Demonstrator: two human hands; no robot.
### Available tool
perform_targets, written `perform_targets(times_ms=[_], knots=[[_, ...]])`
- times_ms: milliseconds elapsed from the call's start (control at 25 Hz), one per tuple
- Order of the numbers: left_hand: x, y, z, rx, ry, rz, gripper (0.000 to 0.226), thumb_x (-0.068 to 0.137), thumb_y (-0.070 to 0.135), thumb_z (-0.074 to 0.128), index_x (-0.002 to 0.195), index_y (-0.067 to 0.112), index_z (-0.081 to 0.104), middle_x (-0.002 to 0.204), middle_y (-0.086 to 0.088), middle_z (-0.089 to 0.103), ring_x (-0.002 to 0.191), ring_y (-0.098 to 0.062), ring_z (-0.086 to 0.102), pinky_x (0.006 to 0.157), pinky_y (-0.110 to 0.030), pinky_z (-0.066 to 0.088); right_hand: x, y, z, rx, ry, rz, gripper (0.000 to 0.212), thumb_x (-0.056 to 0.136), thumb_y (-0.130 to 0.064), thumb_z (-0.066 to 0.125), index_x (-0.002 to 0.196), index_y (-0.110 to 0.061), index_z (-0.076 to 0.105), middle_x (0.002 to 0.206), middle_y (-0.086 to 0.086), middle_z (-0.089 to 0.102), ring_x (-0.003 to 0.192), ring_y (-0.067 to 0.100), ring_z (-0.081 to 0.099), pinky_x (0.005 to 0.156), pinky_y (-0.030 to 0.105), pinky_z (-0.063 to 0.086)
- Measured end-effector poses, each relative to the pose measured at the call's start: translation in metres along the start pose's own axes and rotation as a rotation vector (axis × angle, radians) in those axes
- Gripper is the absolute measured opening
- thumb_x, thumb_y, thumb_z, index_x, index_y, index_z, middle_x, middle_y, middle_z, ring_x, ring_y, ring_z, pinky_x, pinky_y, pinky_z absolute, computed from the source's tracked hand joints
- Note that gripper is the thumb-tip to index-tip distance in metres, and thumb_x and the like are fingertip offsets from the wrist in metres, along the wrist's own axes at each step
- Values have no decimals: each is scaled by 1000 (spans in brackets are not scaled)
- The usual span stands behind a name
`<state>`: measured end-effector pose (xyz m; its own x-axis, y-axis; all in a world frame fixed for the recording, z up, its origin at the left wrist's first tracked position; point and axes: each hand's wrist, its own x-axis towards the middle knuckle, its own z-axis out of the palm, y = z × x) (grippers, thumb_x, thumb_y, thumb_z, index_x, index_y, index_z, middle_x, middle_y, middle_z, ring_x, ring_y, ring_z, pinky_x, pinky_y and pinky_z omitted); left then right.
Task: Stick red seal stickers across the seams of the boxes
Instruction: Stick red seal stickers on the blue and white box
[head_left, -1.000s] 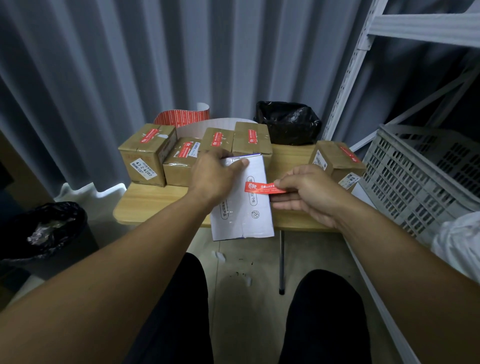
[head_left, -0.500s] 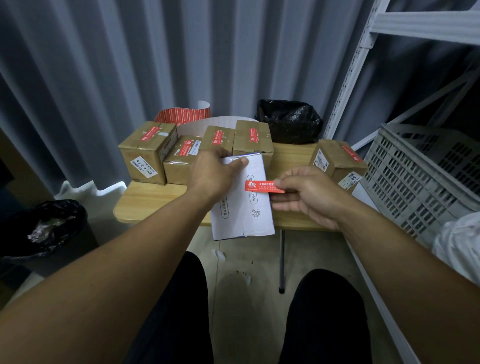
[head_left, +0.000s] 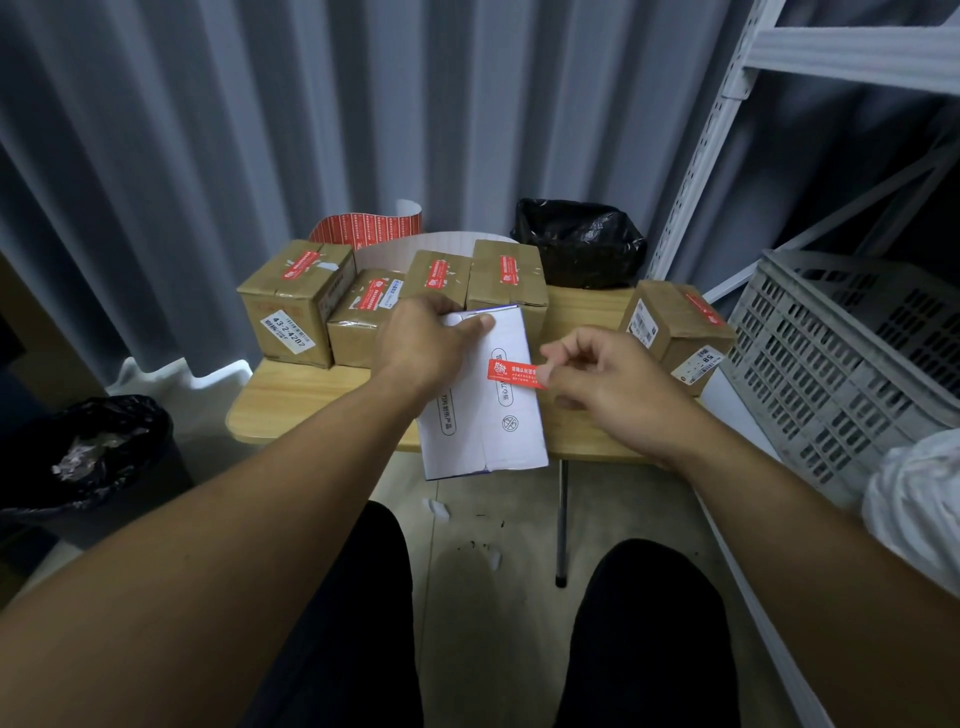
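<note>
A person sits at a small wooden worktop (head_left: 291, 410), seen from above their own arms. The left hand (head_left: 421, 343) holds a white box (head_left: 483, 431) by its far end, fingers curled over the edge and thumb lying on top. The box juts over the near edge of the worktop. The right hand (head_left: 618, 389) has a narrow grip, thumb and forefinger pinching the right end of a red sticker (head_left: 511, 373). The sticker's left end lies on the box top near its right edge.

Four brown boxes (head_left: 291, 306) stand in a row behind and a fifth (head_left: 675, 332) stands to the right, each with a red seal. A red sticker sheet (head_left: 363, 228) and a black bag (head_left: 579, 241) sit at the back. A grey crate (head_left: 831, 353) is on the right.
</note>
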<state>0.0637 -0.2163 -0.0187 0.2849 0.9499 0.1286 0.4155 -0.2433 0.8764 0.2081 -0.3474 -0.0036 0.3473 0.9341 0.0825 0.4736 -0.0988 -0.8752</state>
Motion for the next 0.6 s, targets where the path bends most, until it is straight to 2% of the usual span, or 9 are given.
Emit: perform_targets(times_ms=[80, 120, 200, 320, 440, 520, 600], knots=[[0, 0, 0, 2, -9, -1, 22, 91, 46, 69, 103, 27, 64, 99, 1, 71, 79, -21, 70, 74, -38, 61, -2, -1, 1, -101, 81, -47, 15, 88, -16, 74, 77, -19, 65, 81, -5, 71, 76, 15, 66, 69, 40, 55], [0, 1, 0, 2, -13, 1, 22, 92, 45, 69, 102, 27, 63, 98, 1, 70, 78, -20, 70, 73, -37, 60, -3, -1, 2, -131, 114, -54, 15, 88, -17, 75, 76, -19, 65, 68, -12, 67, 62, 5, 60, 60, 33, 47], [0, 1, 0, 5, -14, 4, 21, 92, 44, 69, 102, 27, 62, 96, 2, 68, 77, -21, 70, 71, -36, 60, -6, -2, 5, -180, 163, -64, 18, 86, -16, 75, 73, -20, 64, 54, -20, 59, 50, 0, 51, 54, 24, 39], [1, 0, -1, 5, -21, -10, 20, 93, 44, 68, 102, 28, 62, 96, 2, 69, 75, -20, 70, 71, -36, 60, -8, -2, 5, -145, 245, -123, 20, 82, -12, 75, 68, -21, 63, 58, -12, 60, 55, 2, 50, 60, 33, 49], [1, 0, -2, -7, -41, -17, 20, 92, 44, 69, 103, 28, 63, 97, 1, 71, 76, -19, 71, 68, -33, 58, -7, -5, 1, -99, 260, -139, 22, 82, -9, 75, 68, -21, 63, 63, -6, 62, 58, 7, 52, 65, 38, 51], [-1, 1, -2, 12, -65, -13, 23, 92, 45, 69, 105, 28, 63, 97, 2, 71, 75, -18, 70, 63, -31, 56, -7, -7, -2, 1, 261, -115, 22, 83, -8, 76, 70, -20, 64, 66, 0, 63, 63, 12, 55, 67, 42, 55], [-1, 2, -1, 64, -97, 5, 28, 90, 48, 70, 108, 27, 64, 98, 3, 71, 74, -17, 71, 62, -31, 57, -6, -8, -5, 148, 258, -75, 19, 85, -7, 76, 74, -17, 65, 70, -1, 63, 67, 12, 59, 67, 41, 56]])
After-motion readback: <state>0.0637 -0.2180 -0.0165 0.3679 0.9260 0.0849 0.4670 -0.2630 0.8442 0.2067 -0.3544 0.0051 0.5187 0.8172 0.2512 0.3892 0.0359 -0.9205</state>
